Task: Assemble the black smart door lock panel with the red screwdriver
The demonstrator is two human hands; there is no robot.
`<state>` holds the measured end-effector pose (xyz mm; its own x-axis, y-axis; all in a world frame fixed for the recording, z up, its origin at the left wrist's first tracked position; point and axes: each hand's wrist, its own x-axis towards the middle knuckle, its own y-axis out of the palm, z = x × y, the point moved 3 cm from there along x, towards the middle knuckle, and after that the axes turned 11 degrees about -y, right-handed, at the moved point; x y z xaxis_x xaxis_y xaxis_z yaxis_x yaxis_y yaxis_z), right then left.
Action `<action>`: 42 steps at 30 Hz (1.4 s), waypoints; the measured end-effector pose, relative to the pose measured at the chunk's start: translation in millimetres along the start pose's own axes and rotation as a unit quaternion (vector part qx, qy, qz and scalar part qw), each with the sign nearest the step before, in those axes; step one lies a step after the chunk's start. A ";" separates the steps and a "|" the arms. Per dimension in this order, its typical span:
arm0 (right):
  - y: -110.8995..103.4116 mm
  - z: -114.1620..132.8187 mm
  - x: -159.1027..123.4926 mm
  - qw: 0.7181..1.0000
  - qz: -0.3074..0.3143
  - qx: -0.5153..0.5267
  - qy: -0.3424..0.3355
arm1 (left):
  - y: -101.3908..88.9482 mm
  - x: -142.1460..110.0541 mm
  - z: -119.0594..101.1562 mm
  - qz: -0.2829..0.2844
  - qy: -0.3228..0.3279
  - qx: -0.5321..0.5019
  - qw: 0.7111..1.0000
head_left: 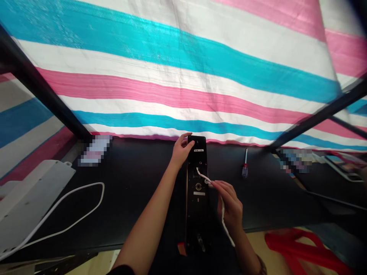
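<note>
A long black metal box (pixel 197 208) with a small white label near its far end extends toward me across the table. My left hand (pixel 182 149) grips its far left edge, thumb on the face and fingers over the side. A white cord (pixel 204 176) comes out of an opening in the face. Beside the box's right side, my right hand (pixel 229 200) is closed in a pinch on this cord, whose loose end hangs below the hand. A round metal fitting (pixel 198 186) sits in the face just nearer to me than the opening.
A screwdriver (pixel 244 168) lies right of the box on the black table (pixel 137 191). At left are a white power strip (pixel 34 202) and its looped cable (pixel 86 223). A phone (pixel 341 168) lies far right. Striped sheeting (pixel 183 88) hangs behind; a red stool (pixel 304 248) stands below right.
</note>
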<state>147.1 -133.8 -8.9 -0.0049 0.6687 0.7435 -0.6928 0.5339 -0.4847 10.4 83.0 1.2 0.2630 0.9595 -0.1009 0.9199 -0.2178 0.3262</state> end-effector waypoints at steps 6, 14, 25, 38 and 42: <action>3.5 -28.7 6.6 0.985 -0.003 0.065 0.158 | -2.6 -0.9 -0.9 0.016 0.005 0.008 1.000; 58.7 -65.3 67.8 0.870 0.065 0.322 0.368 | -4.3 3.7 3.6 0.050 0.014 0.007 0.999; 74.2 -64.8 67.4 0.831 0.020 0.361 0.423 | -5.9 10.7 13.2 0.047 0.015 0.006 0.999; 59.3 -45.8 91.2 0.992 0.121 0.023 0.019 | -10.5 22.3 29.0 -0.028 0.037 0.033 0.998; 61.0 -43.0 93.6 0.995 0.100 0.023 -0.018 | -9.0 21.5 26.1 -0.074 0.080 0.041 0.993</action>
<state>135.4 -16.4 11.3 -0.1711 0.7389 0.6517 -0.7083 0.3675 -0.6027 15.4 100.9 -28.4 0.0791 0.9968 0.0102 0.9674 -0.0792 0.2408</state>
